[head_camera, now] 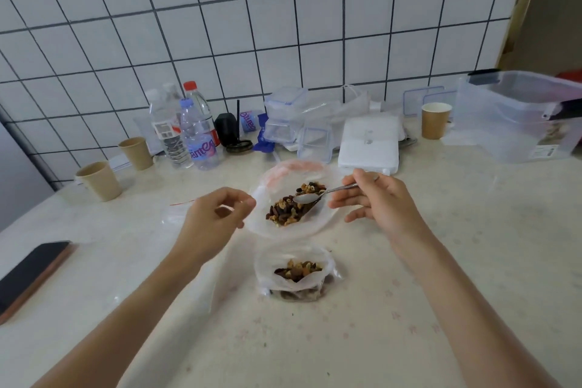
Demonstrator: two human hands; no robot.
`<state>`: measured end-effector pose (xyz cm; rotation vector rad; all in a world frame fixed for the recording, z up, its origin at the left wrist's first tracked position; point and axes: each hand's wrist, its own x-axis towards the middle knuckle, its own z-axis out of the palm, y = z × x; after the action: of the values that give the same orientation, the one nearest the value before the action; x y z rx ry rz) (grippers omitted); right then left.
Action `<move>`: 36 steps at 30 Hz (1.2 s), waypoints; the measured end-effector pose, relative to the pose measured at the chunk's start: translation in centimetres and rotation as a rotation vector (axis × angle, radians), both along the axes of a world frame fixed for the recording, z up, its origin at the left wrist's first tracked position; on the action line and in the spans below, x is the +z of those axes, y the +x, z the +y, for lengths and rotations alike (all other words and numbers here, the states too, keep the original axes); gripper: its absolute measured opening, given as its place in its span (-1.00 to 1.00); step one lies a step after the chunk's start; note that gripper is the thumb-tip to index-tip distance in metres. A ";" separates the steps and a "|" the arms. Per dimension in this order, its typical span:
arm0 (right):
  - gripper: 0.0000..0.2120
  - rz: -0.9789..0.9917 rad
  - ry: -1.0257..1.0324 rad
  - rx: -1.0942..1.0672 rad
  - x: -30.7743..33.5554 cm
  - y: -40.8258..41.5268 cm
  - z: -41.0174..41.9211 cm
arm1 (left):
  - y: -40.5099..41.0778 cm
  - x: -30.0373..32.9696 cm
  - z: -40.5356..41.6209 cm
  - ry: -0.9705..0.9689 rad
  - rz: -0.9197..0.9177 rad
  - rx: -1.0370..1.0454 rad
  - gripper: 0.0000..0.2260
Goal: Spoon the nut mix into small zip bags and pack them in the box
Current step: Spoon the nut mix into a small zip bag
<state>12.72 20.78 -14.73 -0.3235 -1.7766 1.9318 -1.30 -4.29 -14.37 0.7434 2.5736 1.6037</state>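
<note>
Both forearms are reaching in from the near edge over the pale counter [472, 230], meeting around a clear zip bag [293, 198] that is being held open above the surface. The left hand [214, 214] is pinching the bag's left rim between curled thumb and fingers, wrist bent slightly inward. The right hand [374, 198] is gripping the handle of a metal spoon [318, 195], its lower fingers spreading toward the bag's right side; the spoon's bowl is sitting inside the bag's mouth, just over the nut mix [289, 208] lying in it. Nearer, directly below the held bag, a second bag [296, 274] is resting on the counter with nuts showing through its open top. A flat empty bag [176, 208] with a red strip is lying just left of the left hand. A phone [31, 271] is lying at the near left. Along the far tiled wall are standing paper cups [100, 179] at left, water bottles [189, 132], stacked clear containers [283, 116] and a white box [368, 145], the last just beyond the right hand. A large clear bin [516, 116] is sitting at the far right, well apart from the hands, with another cup [436, 120] beside it.
</note>
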 end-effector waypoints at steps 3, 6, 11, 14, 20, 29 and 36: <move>-0.71 -0.008 0.291 -0.164 -1.0 -0.3 -0.3 | -2.0 0.7 1.9 -0.026 0.243 0.131 -0.83; -0.71 -0.052 0.543 -0.299 -1.7 -0.7 -0.9 | -3.9 1.0 4.2 -0.162 0.365 0.124 -0.58; -0.68 -0.112 0.740 -0.317 -1.9 -0.4 -1.5 | -5.8 1.7 8.5 -0.354 0.387 -0.057 -0.39; -0.70 -0.108 0.874 -0.341 -1.6 -0.1 -1.6 | -6.0 1.9 10.9 -0.458 0.429 -0.121 -0.51; -0.47 -0.138 0.875 -0.277 -1.4 0.0 -2.0 | -5.3 1.4 13.2 -0.488 0.478 -0.184 -0.80; -0.71 -0.100 0.458 -0.341 -3.1 -1.9 -1.0 | -4.5 1.0 12.3 -0.253 0.485 -0.261 -0.83; -0.77 -0.080 0.282 -0.312 -3.4 -2.1 -1.1 | -5.0 0.0 12.4 -0.191 0.417 -0.324 -0.82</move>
<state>10.57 19.68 -18.10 -0.5472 -1.8909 1.4521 -6.27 8.09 -14.41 1.5161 2.6213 1.1899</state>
